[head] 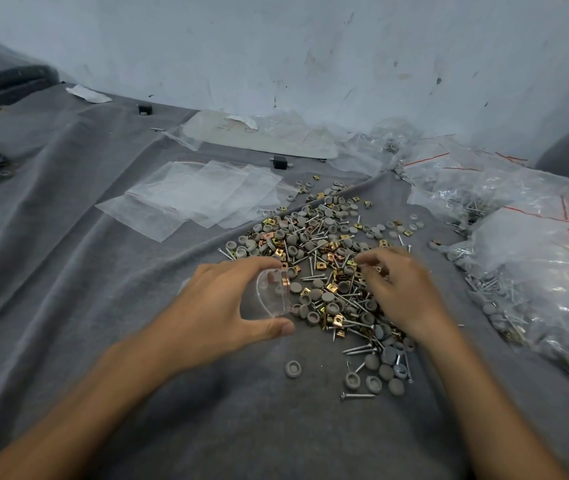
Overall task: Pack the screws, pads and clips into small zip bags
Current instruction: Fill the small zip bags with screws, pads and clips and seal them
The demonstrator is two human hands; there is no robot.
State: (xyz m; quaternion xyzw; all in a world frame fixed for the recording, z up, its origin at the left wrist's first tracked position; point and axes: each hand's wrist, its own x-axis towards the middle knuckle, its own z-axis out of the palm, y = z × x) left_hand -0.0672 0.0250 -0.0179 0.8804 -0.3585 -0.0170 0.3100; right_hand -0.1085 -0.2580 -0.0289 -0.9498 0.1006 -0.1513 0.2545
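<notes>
I see a scuffed whitish wall [311,46] rising along the far edge of a wrinkled grey cloth [51,271]. At the cloth's far-left corner lies a blurred dark bundle [12,79], possibly foam.

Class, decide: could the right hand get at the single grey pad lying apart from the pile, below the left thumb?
Probably yes. The grey pad lies alone on the cloth, uncovered, and the right hand is close, over the pile. The left hand, holding the zip bag, does not block it.
</notes>
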